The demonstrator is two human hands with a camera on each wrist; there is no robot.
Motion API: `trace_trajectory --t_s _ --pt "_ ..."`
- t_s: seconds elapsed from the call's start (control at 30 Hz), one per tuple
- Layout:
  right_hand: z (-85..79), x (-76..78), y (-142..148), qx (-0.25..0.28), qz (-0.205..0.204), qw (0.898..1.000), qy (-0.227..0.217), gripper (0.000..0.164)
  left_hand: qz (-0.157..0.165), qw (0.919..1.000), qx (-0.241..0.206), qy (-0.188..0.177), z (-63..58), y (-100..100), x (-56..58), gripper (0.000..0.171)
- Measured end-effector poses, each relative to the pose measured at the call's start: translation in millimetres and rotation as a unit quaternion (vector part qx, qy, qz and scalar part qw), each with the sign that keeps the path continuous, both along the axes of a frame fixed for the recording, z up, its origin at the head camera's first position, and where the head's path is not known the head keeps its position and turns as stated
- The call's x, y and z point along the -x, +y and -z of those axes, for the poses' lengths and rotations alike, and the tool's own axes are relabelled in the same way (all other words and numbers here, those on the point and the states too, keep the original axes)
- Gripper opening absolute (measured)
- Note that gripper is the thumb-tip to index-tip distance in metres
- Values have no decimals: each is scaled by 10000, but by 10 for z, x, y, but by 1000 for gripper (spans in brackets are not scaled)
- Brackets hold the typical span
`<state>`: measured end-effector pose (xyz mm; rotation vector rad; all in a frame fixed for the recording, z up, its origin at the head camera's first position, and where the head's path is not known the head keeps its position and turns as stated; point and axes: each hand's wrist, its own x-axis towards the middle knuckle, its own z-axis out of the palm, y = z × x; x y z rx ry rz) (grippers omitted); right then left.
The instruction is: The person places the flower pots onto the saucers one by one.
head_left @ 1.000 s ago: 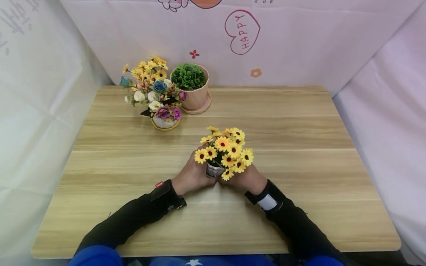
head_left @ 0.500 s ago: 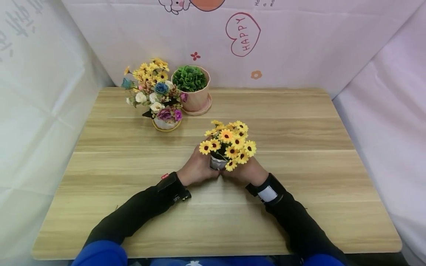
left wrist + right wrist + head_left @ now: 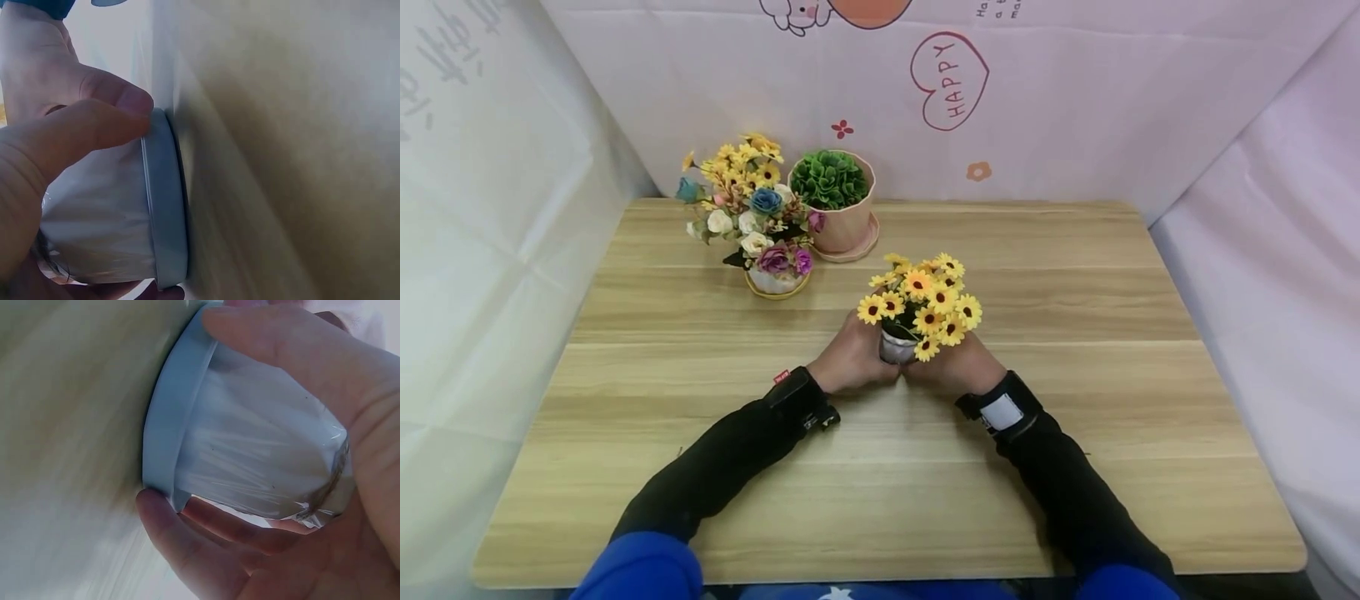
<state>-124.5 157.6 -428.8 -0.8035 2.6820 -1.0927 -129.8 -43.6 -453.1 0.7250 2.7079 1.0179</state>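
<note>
Both hands hold one small flowerpot point(image 3: 897, 348) of yellow daisy-like flowers point(image 3: 928, 302) near the middle of the table. My left hand point(image 3: 853, 354) grips its left side and my right hand point(image 3: 953, 364) the right, thumbs meeting at the near side. In the left wrist view the pot point(image 3: 103, 219) is wrapped in clear film, and the thumb lies at its pale blue saucer point(image 3: 165, 206). Close by the wooden surface, the saucer point(image 3: 172, 419) has right-hand fingers curled at its edge in the right wrist view. Flowers hide part of the right fingers in the head view.
At the table's back left stands a white pot point(image 3: 775, 282) with mixed flowers point(image 3: 752, 212). Right beside it is a pink pot point(image 3: 844, 227) of green leaves on a pink saucer. A printed white cloth point(image 3: 1060, 108) hangs behind the wooden table point(image 3: 1075, 283).
Both hands have moved the pot of yellow flowers away from my body and slightly right. Their hold on it looks the same. The pots at the back have stayed in place.
</note>
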Motion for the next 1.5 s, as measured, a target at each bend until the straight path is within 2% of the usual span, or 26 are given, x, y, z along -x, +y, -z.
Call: trace_trajectory --t_s 0.1,0.23,0.43,0.57,0.73,0.9,1.07,1.2,1.3,1.5 --pt "-4 80 11 -230 -23 9997 112 48 20 10000 42 12 -1 20 76 100" --pt "2 202 26 -172 -72 9998 -58 58 91 9999 70 3 -10 42 186 87" --pt "6 394 31 -235 -173 9989 -371 57 64 9998 163 -88 -10 64 365 69" --pt "-10 496 54 -315 41 9974 -643 64 25 9998 132 -166 7 92 490 65" --pt "-2 623 84 -538 112 9957 -739 69 38 9997 -104 -231 71 123 658 64" --pt "12 749 87 -421 132 9961 -759 72 86 9991 -215 -367 62 120 801 70" --pt "-4 893 70 -603 238 9938 -905 79 199 9983 -374 -394 82 109 976 71" --pt "-31 1005 64 -662 379 9914 -1064 89 289 9987 -289 -312 86 113 1127 82" --pt "-50 1097 67 -866 444 9894 -1079 90 377 9986 -239 -267 59 139 1235 92" --pt "-89 1268 68 -1040 581 9849 -1253 94 263 9990 -19 -373 -8 198 1397 102"
